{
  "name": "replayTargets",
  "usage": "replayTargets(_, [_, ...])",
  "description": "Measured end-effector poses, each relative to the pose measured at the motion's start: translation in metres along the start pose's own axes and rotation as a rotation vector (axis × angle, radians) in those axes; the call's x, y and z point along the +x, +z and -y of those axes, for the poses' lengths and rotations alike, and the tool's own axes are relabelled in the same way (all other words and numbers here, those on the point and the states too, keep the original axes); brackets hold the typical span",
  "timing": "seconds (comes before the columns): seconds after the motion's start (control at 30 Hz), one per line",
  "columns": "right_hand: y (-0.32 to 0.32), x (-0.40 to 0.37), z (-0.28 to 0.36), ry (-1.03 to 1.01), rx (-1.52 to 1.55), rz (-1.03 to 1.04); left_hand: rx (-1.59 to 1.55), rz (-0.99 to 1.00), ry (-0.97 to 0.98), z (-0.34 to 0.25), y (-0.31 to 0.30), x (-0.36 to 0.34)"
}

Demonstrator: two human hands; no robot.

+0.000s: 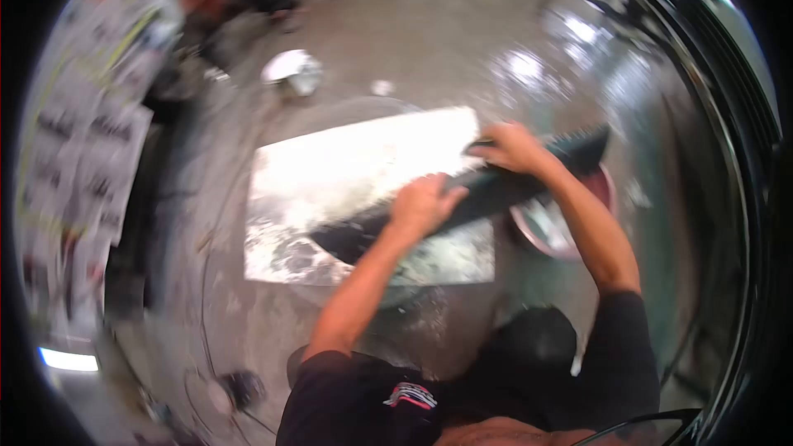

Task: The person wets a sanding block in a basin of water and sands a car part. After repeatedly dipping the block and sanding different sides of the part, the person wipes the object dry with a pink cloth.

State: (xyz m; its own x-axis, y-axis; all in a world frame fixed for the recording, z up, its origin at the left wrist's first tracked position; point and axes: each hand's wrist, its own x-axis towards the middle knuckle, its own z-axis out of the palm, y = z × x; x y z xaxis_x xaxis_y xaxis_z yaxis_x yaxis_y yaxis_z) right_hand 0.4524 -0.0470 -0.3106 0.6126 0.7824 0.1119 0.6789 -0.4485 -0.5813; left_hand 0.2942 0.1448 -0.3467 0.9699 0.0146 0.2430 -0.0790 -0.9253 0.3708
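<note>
A long, dark, tapered panel (487,202) lies slantwise over a whitish, stained board (330,173), its right end reaching past the board. My left hand (421,205) rests closed over the panel's left half, thumb apart along its surface. At the upper edge, right of centre, my right hand (510,149) is closed around a small dark object (479,145) that pokes out to the left of the fingers. Blur hides what kind of object it is. Beneath the panel's right part sits a round pinkish bucket (522,231) with whitish contents, partly covered by the panel and my right forearm.
A white container (293,70) stands on the wet concrete floor (429,25) beyond the board. Printed sheets (91,157) line the left side. A dark round item (241,388) with a cord lies lower left. A glossy dark car body edge (727,116) curves along the right.
</note>
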Motion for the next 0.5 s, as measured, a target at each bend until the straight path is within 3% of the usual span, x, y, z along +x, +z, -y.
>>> replayTargets(0.03, [0.013,0.000,-0.023,-0.002,-0.001,-0.213,0.004,-0.009,-0.060,0.001,0.003,-0.003])
replayTargets(0.07, [-0.001,-0.018,-0.007,-0.067,0.071,-0.469,-0.003,-0.004,-0.128,0.004,0.006,-0.001])
replayTargets(0.13, [-0.024,-0.057,0.007,0.042,0.071,-0.537,-0.007,-0.006,-0.201,0.017,0.006,0.008])
replayTargets(0.17, [-0.034,-0.080,0.008,0.145,0.048,-0.457,-0.015,0.144,-0.275,0.022,0.005,0.011])
replayTargets(0.2, [-0.047,-0.107,0.012,0.244,-0.028,-0.235,-0.029,0.295,-0.350,0.027,0.008,0.011])
replayTargets(0.23, [-0.037,-0.134,-0.029,0.198,0.077,-0.056,-0.021,0.279,-0.368,0.036,0.019,0.007])
replayTargets(0.3, [-0.005,-0.182,-0.094,0.296,-0.101,0.231,0.101,-0.089,-0.028,0.051,0.045,-0.008])
replayTargets(0.33, [0.007,-0.192,-0.103,0.434,-0.061,0.291,0.117,-0.045,0.012,0.041,0.039,-0.009])
replayTargets(0.37, [0.018,-0.193,-0.117,0.423,-0.057,0.287,0.128,-0.049,0.010,0.036,0.042,-0.010])
replayTargets(0.43, [0.042,-0.189,-0.156,0.516,-0.424,0.175,0.014,-0.028,0.097,0.025,0.055,-0.015])
replayTargets(0.5, [0.063,-0.178,-0.203,0.559,-0.405,0.197,0.000,-0.016,0.144,0.025,0.069,-0.019])
